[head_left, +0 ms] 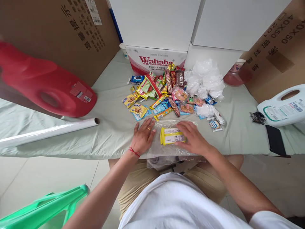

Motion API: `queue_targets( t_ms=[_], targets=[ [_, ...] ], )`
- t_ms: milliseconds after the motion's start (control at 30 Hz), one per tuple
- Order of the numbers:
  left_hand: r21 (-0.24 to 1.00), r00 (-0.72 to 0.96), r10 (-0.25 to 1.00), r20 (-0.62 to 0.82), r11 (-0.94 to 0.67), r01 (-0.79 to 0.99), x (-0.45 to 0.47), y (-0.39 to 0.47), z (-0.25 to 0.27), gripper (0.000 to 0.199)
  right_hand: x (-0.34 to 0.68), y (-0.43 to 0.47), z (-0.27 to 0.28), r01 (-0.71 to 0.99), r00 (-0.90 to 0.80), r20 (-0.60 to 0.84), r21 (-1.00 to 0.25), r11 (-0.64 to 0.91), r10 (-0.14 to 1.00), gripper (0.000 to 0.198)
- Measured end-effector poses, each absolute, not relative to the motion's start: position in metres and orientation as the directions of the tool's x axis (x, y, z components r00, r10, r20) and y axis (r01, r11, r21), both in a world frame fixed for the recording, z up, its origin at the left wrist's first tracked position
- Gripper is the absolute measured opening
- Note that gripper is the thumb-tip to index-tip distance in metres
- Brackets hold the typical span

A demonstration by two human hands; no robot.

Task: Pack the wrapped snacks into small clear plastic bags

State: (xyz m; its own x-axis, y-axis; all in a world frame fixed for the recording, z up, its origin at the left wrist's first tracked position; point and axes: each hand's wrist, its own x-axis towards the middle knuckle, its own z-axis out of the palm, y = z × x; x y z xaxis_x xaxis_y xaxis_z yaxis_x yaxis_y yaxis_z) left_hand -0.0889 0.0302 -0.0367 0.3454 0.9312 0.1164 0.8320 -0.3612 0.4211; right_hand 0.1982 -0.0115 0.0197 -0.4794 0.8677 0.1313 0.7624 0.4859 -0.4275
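Observation:
A yellow-and-white snack packet [169, 136] lies printed side up on a sheet of clear plastic film [156, 147] at the table's front edge. My right hand [194, 138] is at the packet's right end, fingers and thumb spread along its two long sides; whether it presses on the packet is unclear. To the left of the packet, my left hand [143, 135] rests flat with its fingers extended, at the film's left margin. It wears a ring and a red string bracelet [134, 152]. The film's near part hangs over the edge above my lap.
Beyond my hands lies a heap of wrapped snacks [157, 90], with crumpled clear plastic [206, 78] on its right. A film roll [50, 131] and red jug [47, 82] are left; a white jug [284, 106] and black phone [275, 140] right. Boxes [156, 60] stand behind.

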Motion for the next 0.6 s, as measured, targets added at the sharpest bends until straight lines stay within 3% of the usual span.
queue_targets(
  t_ms=[67,167,267,367,467,600],
  targets=[
    [0.479,0.355,0.918,0.177,-0.395,0.784,-0.096,0.031,-0.037,0.053,0.213,-0.035,0.02,0.746,-0.402,0.264,-0.46,0.481,0.877,0.05],
    [0.504,0.361,0.884,0.298,-0.467,0.727,-0.104,0.027,-0.035,0.045,0.229,-0.078,0.005,0.744,-0.395,0.343,-0.425,0.516,0.852,0.045],
    [0.432,0.353,0.849,0.393,-0.51,0.744,-0.107,0.014,-0.032,0.04,0.234,-0.11,-0.021,0.747,-0.502,0.299,-0.324,0.581,0.812,0.047],
    [0.324,0.431,0.813,0.391,-0.56,0.762,-0.108,0.001,-0.031,0.037,0.232,-0.117,-0.037,0.789,-0.49,0.29,-0.254,0.56,0.822,0.043],
    [0.289,0.419,0.845,0.333,-0.514,0.807,-0.108,-0.005,-0.034,0.036,0.228,-0.103,-0.029,0.795,-0.424,0.322,-0.315,0.518,0.846,0.034],
    [0.381,0.308,0.887,0.345,-0.432,0.818,-0.107,-0.004,-0.04,0.039,0.228,-0.065,0.005,0.719,-0.385,0.289,-0.501,0.481,0.877,0.024]
  ],
)
